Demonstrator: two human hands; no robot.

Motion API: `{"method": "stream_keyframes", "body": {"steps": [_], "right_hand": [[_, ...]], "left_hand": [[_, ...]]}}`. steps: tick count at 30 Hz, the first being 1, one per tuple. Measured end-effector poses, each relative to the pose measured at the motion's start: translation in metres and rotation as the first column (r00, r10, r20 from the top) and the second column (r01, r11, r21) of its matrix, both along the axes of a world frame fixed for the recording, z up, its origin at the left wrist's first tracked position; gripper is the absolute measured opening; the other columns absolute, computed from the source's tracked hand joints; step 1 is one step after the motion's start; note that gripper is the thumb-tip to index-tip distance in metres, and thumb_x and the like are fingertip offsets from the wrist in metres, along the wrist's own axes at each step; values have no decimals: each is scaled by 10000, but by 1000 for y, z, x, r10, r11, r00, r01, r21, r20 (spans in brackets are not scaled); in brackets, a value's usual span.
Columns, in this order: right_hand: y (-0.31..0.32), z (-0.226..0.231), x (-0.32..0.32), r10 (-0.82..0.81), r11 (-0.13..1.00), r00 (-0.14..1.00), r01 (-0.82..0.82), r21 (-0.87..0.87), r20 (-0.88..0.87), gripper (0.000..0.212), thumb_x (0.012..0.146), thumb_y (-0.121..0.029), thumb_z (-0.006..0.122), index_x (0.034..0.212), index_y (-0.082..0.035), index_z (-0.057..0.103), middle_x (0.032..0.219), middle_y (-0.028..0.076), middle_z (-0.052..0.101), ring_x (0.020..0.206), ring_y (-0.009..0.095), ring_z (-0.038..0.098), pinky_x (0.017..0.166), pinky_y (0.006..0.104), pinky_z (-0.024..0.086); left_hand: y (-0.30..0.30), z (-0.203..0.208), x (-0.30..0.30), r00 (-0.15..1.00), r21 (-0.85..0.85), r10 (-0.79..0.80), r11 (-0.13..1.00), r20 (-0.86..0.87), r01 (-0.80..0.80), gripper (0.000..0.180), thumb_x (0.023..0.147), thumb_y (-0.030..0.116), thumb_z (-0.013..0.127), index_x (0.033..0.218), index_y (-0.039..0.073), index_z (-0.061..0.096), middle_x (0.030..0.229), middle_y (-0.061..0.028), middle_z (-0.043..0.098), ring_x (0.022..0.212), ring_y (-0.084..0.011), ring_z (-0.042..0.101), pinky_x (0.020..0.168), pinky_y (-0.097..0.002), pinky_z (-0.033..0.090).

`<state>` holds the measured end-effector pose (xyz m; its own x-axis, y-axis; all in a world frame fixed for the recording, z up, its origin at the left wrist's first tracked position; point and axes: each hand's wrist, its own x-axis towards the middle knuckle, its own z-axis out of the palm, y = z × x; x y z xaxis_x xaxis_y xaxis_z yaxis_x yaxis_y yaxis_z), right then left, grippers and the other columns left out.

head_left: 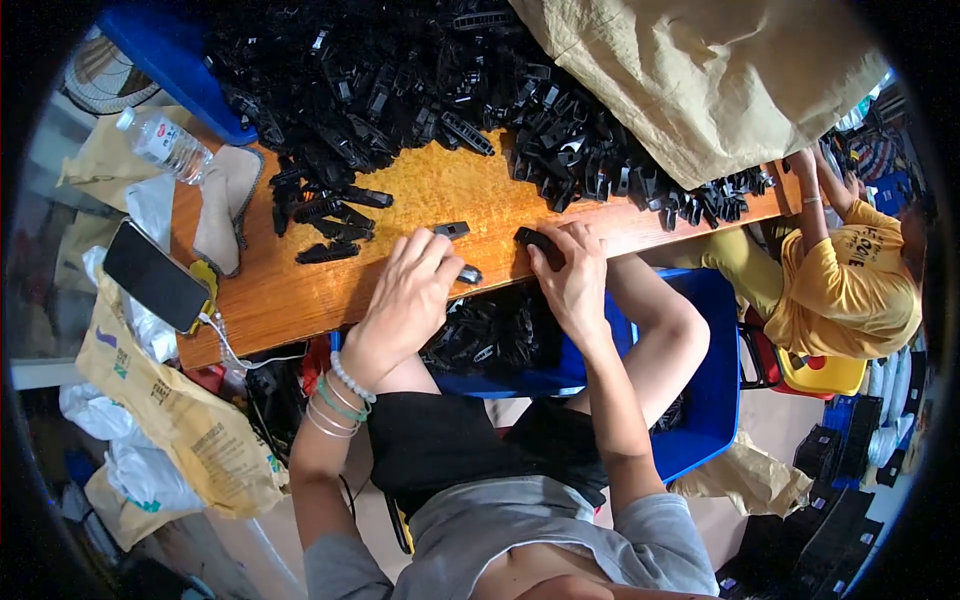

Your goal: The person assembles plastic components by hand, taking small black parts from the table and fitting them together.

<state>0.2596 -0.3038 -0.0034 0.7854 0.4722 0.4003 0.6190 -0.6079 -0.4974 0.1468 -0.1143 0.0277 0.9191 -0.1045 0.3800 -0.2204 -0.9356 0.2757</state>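
Note:
My left hand point(415, 285), with a beaded bracelet and bangles at its wrist, is over the table's front edge. Its fingers are curled, and a small black plastic clip-like piece point(469, 274) sticks out at their tips. Another such piece point(451, 230) lies on the wood just beyond those fingers. To the right, my right hand point(572, 270) is closed around a longer, curved black plastic piece point(538, 243), thumb on the near side and fingers over its right end. Several loose black pieces point(335, 225) lie left of my left hand.
A big heap of black pieces point(380, 90) covers the back of the wooden table point(270, 295), beside a brown paper sack point(690, 80). A phone point(155, 275) and a water bottle point(165, 145) are left. Below is a blue bin point(715, 400). A person in yellow point(850, 280) sits right.

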Motion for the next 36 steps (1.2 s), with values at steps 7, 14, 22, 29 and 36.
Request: {"method": "stream_keyframes", "body": {"steps": [7,14,22,29,36], "right_hand": [[25,-3,-25,329,922,899,-239,303,-290,265,757,-66,758,1012,-5,719,870,118,645,851,275,590,785,363,466],[13,-2,-29,298,938,903,-218,268,-310,262,724,-54,779,979,-18,734,843,93,622,828,263,556,786,363,426],[29,-4,-24,342,935,905,-298,194,-255,287,712,-98,786,992,-47,747,890,80,619,875,257,528,801,366,388],[-3,30,-7,495,863,780,-493,112,-382,311,705,-43,784,1008,-2,729,918,95,627,900,261,595,831,355,464],[0,42,-18,476,879,804,-447,165,-356,306,700,-26,788,999,-2,728,914,99,623,908,257,601,831,346,469]], "left_hand": [[6,-36,-3,990,-565,134,820,34,-91,257,735,-61,728,982,-35,660,1130,-152,563,886,-241,608,811,-346,524],[12,-35,-3,989,-526,140,846,53,-92,189,735,-9,736,915,-29,682,894,-108,617,875,-283,564,781,-370,481],[13,-36,-8,995,-546,93,836,46,-54,205,734,-10,740,929,-37,685,893,-116,616,866,-283,569,782,-371,483],[62,-20,-54,822,-314,546,818,162,-482,258,767,41,749,1007,-29,687,997,-128,623,943,-289,573,851,-375,471],[63,-36,-53,839,-197,508,858,195,-474,185,771,16,715,952,-8,685,976,-114,602,935,-301,541,827,-397,467]]}}
